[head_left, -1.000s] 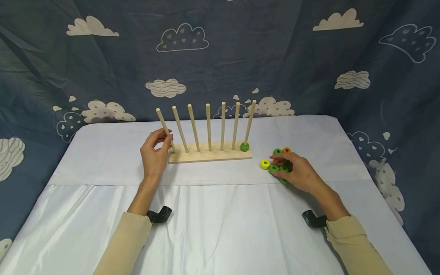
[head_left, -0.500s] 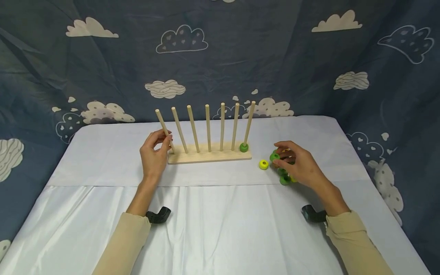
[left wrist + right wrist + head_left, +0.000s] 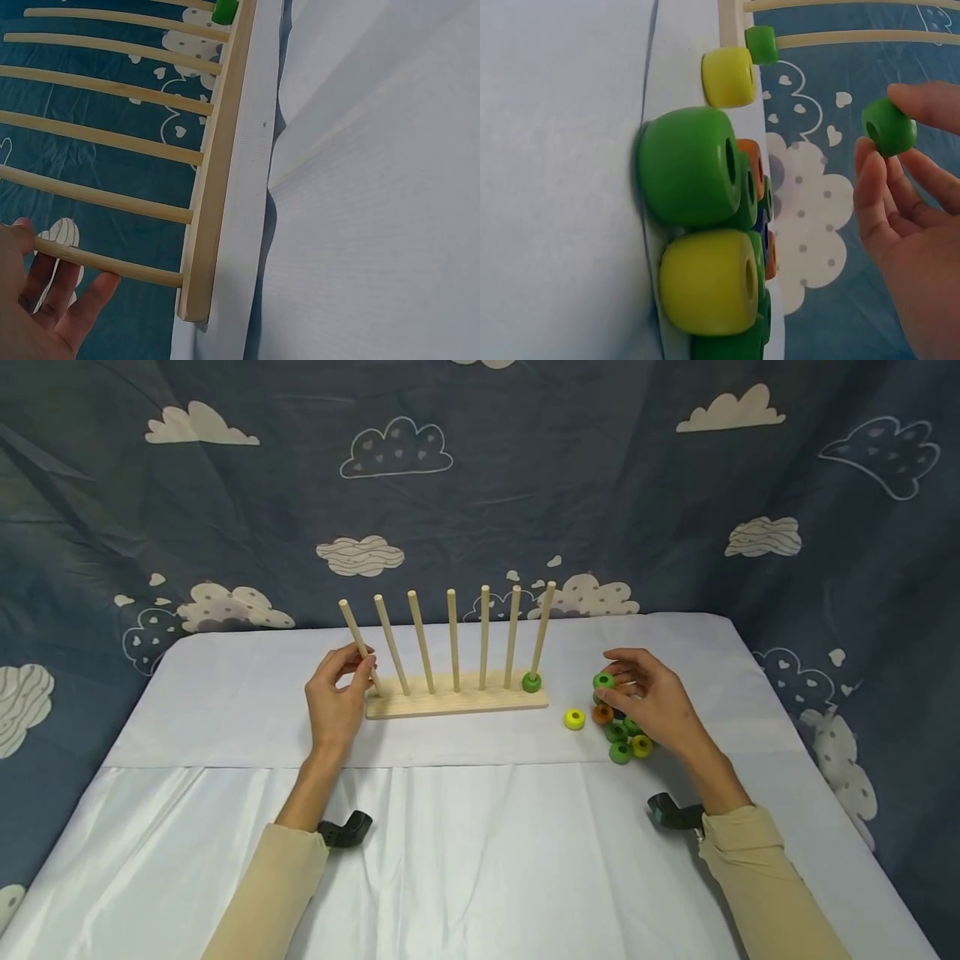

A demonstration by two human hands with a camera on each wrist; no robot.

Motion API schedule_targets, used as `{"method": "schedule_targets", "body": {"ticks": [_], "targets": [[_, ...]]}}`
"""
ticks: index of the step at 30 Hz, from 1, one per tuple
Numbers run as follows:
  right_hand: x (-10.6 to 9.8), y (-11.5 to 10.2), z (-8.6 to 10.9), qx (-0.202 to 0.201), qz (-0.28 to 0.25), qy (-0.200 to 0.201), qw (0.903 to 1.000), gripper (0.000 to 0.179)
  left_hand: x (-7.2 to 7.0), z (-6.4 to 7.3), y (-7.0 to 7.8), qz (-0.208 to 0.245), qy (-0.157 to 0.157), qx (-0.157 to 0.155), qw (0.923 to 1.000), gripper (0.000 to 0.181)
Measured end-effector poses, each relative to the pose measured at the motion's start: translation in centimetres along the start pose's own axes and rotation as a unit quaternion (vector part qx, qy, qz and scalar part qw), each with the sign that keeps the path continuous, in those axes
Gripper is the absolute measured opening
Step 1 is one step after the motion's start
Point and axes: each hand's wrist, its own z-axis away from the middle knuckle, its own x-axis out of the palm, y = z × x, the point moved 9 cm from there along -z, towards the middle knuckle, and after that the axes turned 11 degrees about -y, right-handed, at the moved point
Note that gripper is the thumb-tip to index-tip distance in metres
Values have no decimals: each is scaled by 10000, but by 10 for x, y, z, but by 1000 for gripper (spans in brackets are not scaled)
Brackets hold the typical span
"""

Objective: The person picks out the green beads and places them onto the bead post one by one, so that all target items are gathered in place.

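My left hand (image 3: 337,697) pinches the leftmost peg (image 3: 354,625) of a wooden peg rack, thumb on one side and fingers on the other in the left wrist view. Upright pegs rise in a row from the rack's flat base (image 3: 450,702). One green bead (image 3: 531,682) sits at the foot of the rightmost peg. My right hand (image 3: 654,697) pinches another green bead (image 3: 889,126) between thumb and fingertips, held up above the pile. Below that hand lies a cluster of green, yellow, orange and dark blue beads (image 3: 617,732).
A single yellow bead (image 3: 574,719) lies between the pile and the rack. White cloth (image 3: 480,852) covers the table, with a crease across it. Behind hangs a dark blue curtain (image 3: 525,485) printed with clouds. Each wrist carries a black camera mount (image 3: 347,829).
My right hand has picked a green bead from the pile and raised it, and the beads below have come into view. The left hand has stayed on the leftmost peg.
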Motion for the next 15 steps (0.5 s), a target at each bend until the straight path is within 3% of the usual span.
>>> {"method": "schedule_targets", "body": {"ticks": [15], "targets": [[-12, -13, -11, -227, -868, 328, 9954, 55, 0, 0, -2, 56, -16, 49, 10000, 16]]}}
